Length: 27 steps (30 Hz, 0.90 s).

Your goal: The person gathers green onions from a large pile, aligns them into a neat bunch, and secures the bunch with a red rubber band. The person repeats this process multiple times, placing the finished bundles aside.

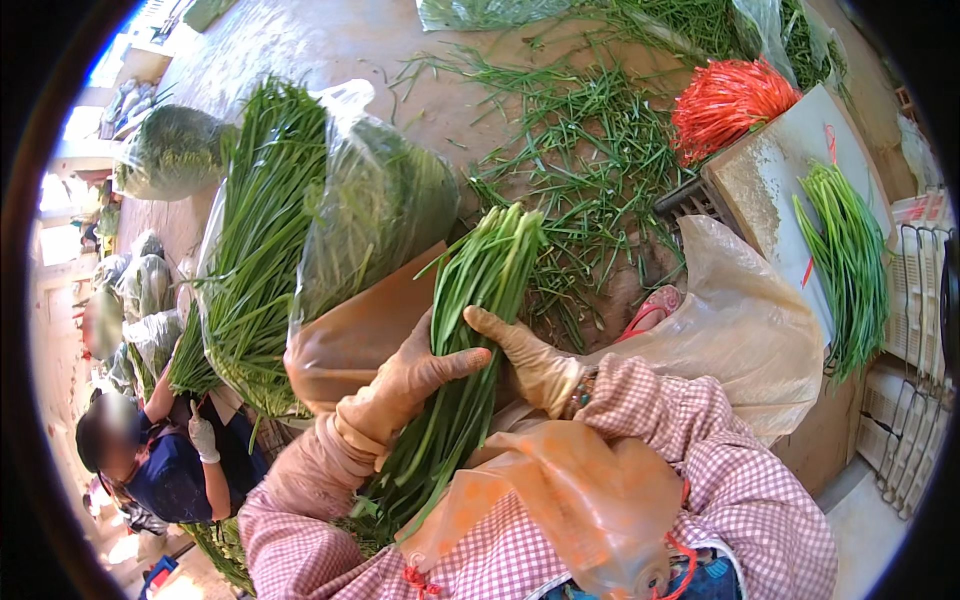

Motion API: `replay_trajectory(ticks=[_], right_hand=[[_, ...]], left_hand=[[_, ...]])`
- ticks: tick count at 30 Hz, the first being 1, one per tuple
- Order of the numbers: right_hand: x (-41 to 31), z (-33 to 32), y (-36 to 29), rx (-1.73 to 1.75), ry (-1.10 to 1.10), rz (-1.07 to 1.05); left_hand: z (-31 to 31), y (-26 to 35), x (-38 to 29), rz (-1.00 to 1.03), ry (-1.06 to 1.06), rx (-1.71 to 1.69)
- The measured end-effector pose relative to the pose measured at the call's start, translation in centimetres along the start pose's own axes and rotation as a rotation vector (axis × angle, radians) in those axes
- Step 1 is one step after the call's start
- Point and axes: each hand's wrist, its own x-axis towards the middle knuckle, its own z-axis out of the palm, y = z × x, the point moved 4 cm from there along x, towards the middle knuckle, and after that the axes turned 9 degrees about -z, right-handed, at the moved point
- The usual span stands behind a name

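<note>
A loose bundle of long green garlic chives (pixel 480 277) lies between my two gloved hands, its cut pale ends at the top and its leaf tips toward my lap. My left hand (pixel 420 367) grips the bundle from the left, thumb across the front. On the other side my right hand (pixel 536 364) presses against it with the thumb up. Both gloves are tan and stained. An orange-tinted plastic apron (pixel 577 480) covers my front below the bundle. A tied bunch of chives (pixel 844 270) rests on a white board (pixel 787 172) at the right.
Trimmed green scraps (pixel 592 172) litter the floor ahead. Red ties (pixel 731 105) are heaped at the board's far end. Clear bags of chives (pixel 382 202) stand at the left. A co-worker (pixel 165 465) in dark blue sits beyond them. White plastic crates (pixel 919 300) stand far right.
</note>
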Motion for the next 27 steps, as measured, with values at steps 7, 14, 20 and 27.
replay_trajectory(ticks=[7, 14, 20, 27], right_hand=[[1.9, -0.3, 2.4, 0.311, 0.031, 0.245], [11.4, -16.7, 5.2, 0.078, 0.225, 0.359], [12.4, -16.5, 3.8, 0.128, 0.128, 0.399], [10.9, -12.5, 1.6, 0.096, 0.169, 0.331]], left_hand=[[-3.8, 0.2, 5.3, -0.761, 0.041, 0.440], [-5.5, -6.7, 16.4, -0.761, 0.027, 0.796], [-7.1, -8.0, 18.1, -0.734, 0.016, 0.748], [-7.4, -9.4, 17.9, -0.686, 0.049, 0.753]])
